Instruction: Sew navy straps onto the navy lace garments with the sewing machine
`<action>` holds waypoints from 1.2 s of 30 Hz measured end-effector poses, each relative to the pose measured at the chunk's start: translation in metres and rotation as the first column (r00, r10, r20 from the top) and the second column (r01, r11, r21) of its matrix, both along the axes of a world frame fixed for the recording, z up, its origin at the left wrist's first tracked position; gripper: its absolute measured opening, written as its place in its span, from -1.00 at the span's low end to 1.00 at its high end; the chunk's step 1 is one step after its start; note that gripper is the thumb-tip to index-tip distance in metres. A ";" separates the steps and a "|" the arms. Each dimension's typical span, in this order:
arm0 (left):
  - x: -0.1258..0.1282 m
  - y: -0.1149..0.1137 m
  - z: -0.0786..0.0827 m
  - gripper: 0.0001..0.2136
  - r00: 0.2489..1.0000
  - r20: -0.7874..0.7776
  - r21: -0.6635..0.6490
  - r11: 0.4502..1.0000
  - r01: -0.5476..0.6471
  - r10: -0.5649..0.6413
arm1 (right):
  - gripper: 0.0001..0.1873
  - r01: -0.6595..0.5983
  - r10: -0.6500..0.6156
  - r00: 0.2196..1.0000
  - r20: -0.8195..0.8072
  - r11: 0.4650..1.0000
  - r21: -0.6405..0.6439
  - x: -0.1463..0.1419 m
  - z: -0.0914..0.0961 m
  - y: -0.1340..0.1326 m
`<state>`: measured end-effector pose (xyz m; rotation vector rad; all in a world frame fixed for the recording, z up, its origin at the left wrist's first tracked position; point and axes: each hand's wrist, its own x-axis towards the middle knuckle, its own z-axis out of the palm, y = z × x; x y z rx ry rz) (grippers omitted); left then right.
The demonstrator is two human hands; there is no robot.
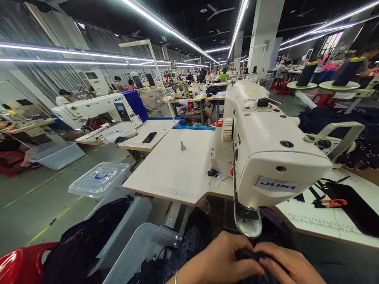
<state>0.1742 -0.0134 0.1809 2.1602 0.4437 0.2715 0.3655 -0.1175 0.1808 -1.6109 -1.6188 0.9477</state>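
Dark navy fabric (247, 254) is pinched between my two hands at the bottom of the view, just below the sewing head. My left hand (220, 256) is closed on its left part, thumb and fingers bent over the cloth. From the right, my right hand (286, 260) grips the same fabric, fingertips close to the left ones. Directly above them is the rounded metal end (248, 225) of a white sewing machine (275, 146) marked JUKI. More dark lacy cloth (192, 244) hangs over my lap to the left.
A white worktable (168, 165) holds a small metal piece (182, 146). Orange-handled snips (333, 203) and a black phone-like slab (357, 205) lie right. Clear bins (142, 252) with dark garments, a lidded box (99, 177) and a red stool (20, 262) stand left.
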 end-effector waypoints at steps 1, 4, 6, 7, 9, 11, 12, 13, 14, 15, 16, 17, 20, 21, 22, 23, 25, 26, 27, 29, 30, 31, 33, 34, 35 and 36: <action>0.001 0.001 0.002 -0.76 0.996 0.021 0.082 0.993 -0.089 0.087 | -0.74 0.065 -0.066 0.998 0.022 0.997 0.049 0.002 -0.003 0.003; 0.008 0.005 0.001 -0.76 0.928 0.199 0.455 0.809 -0.372 0.315 | -0.76 0.245 -0.260 0.963 0.068 0.954 0.175 0.003 -0.018 0.017; 0.010 0.007 -0.002 -0.78 0.893 0.303 0.624 0.639 -0.449 0.332 | -0.76 0.339 -0.355 0.933 0.061 0.923 0.184 0.001 -0.025 0.027; 0.010 0.008 -0.003 -0.76 0.902 0.317 0.675 0.598 -0.433 0.294 | -0.73 0.368 -0.379 0.924 0.046 0.917 0.156 0.000 -0.027 0.031; 0.009 0.009 -0.005 -0.69 0.955 0.245 0.741 0.602 -0.297 0.168 | -0.68 0.419 -0.419 0.908 -0.016 0.904 0.082 -0.002 -0.029 0.037; 0.007 0.009 -0.005 -0.65 0.991 0.118 0.771 0.622 -0.133 0.065 | -0.65 0.465 -0.460 0.879 -0.123 0.885 0.016 -0.002 -0.027 0.041; 0.007 0.009 -0.005 -0.64 0.997 0.066 0.776 0.626 -0.083 0.051 | -0.65 0.477 -0.469 0.864 -0.185 0.879 0.000 -0.001 -0.025 0.043; 0.007 0.008 -0.005 -0.64 0.998 0.031 0.777 0.627 -0.060 0.057 | -0.66 0.475 -0.462 0.852 -0.247 0.880 -0.008 0.000 -0.022 0.045; 0.008 0.007 -0.004 -0.65 0.997 0.017 0.778 0.626 -0.059 0.074 | -0.67 0.464 -0.446 0.844 -0.297 0.886 -0.008 0.002 -0.019 0.047; 0.009 0.006 -0.004 -0.66 0.995 0.009 0.777 0.626 -0.067 0.096 | -0.69 0.454 -0.431 0.841 -0.326 0.891 -0.006 0.004 -0.016 0.049; 0.010 0.004 -0.003 -0.67 0.993 0.000 0.777 0.626 -0.075 0.118 | -0.69 0.456 -0.431 0.840 -0.329 0.890 -0.003 0.006 -0.014 0.052; 0.012 0.003 -0.002 -0.68 0.990 -0.008 0.779 0.621 -0.083 0.142 | -0.70 0.461 -0.439 0.845 -0.305 0.887 -0.001 0.009 -0.013 0.054; 0.016 -0.002 0.000 -0.69 0.975 -0.015 0.807 0.578 -0.120 0.223 | -0.73 0.468 -0.461 0.879 -0.123 0.883 0.030 0.017 -0.013 0.060; 0.018 -0.004 0.000 -0.68 0.969 -0.008 0.818 0.559 -0.134 0.246 | -0.73 0.456 -0.454 0.889 -0.057 0.888 0.054 0.020 -0.014 0.062; 0.019 -0.005 0.000 -0.68 0.964 0.005 0.829 0.539 -0.153 0.266 | -0.73 0.441 -0.442 0.897 0.002 0.894 0.078 0.022 -0.015 0.063; 0.021 -0.006 0.000 -0.69 0.958 0.021 0.837 0.520 -0.173 0.285 | -0.71 0.427 -0.433 0.900 0.052 0.899 0.097 0.024 -0.015 0.065; 0.024 -0.008 0.000 -0.70 0.948 0.038 0.849 0.489 -0.198 0.317 | -0.68 0.404 -0.418 0.900 0.125 0.907 0.121 0.027 -0.015 0.069; 0.025 -0.009 0.001 -0.70 0.943 0.037 0.854 0.479 -0.201 0.330 | -0.67 0.391 -0.408 0.901 0.149 0.911 0.128 0.027 -0.015 0.070; 0.026 -0.009 0.001 -0.70 0.939 0.030 0.858 0.472 -0.200 0.342 | -0.66 0.377 -0.396 0.903 0.166 0.917 0.132 0.028 -0.014 0.071; 0.027 -0.011 0.002 -0.70 0.937 0.009 0.863 0.470 -0.184 0.350 | -0.66 0.348 -0.368 0.912 0.182 0.928 0.136 0.028 -0.012 0.072; 0.027 -0.011 0.003 -0.69 0.937 0.002 0.865 0.469 -0.177 0.349 | -0.66 0.337 -0.358 0.915 0.184 0.931 0.139 0.028 -0.012 0.072; 0.027 -0.011 0.004 -0.69 0.938 0.000 0.868 0.466 -0.173 0.347 | -0.65 0.331 -0.354 0.917 0.183 0.933 0.144 0.029 -0.012 0.072; 0.028 -0.011 0.006 -0.69 0.938 0.001 0.877 0.450 -0.167 0.347 | -0.62 0.330 -0.357 0.917 0.180 0.930 0.160 0.030 -0.012 0.072; 0.028 -0.011 0.006 -0.69 0.937 0.003 0.883 0.439 -0.167 0.350 | -0.60 0.329 -0.357 0.916 0.183 0.930 0.164 0.030 -0.013 0.072; 0.028 -0.011 0.007 -0.69 0.936 0.009 0.889 0.426 -0.169 0.352 | -0.58 0.323 -0.351 0.917 0.189 0.932 0.161 0.031 -0.014 0.072; 0.028 -0.010 0.007 -0.69 0.936 0.013 0.894 0.414 -0.169 0.352 | -0.57 0.313 -0.339 0.920 0.197 0.938 0.151 0.031 -0.015 0.072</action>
